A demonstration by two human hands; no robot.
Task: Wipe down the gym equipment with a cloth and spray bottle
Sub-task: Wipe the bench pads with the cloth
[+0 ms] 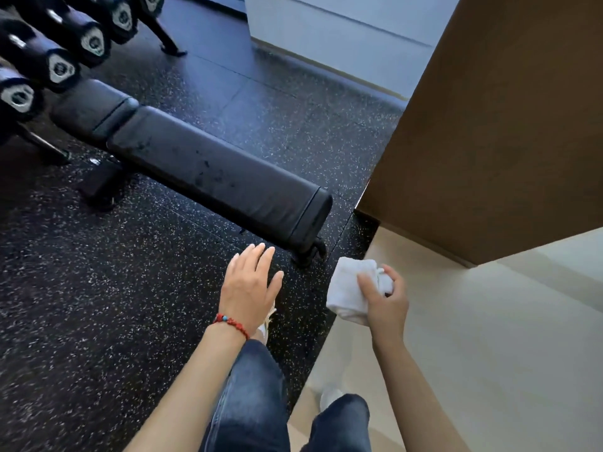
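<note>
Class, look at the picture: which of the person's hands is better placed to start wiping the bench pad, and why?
Probably the right hand: it already grips the white cloth just beyond the bench pad's near end. The left hand is open and holds nothing.

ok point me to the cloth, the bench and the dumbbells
white cloth (349,290), head view, on its folded middle
bench (215,171), head view, on the long pad's top
dumbbells (60,68), head view, on one end cap in the rack

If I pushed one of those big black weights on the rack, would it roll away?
Probably not far. The dumbbells have flat-sided ends rather than round ones, so one would likely rock and stop. They also sit packed side by side on the rack, which should hold them. They look thick and solid, so a push would probably hardly move one.
</note>
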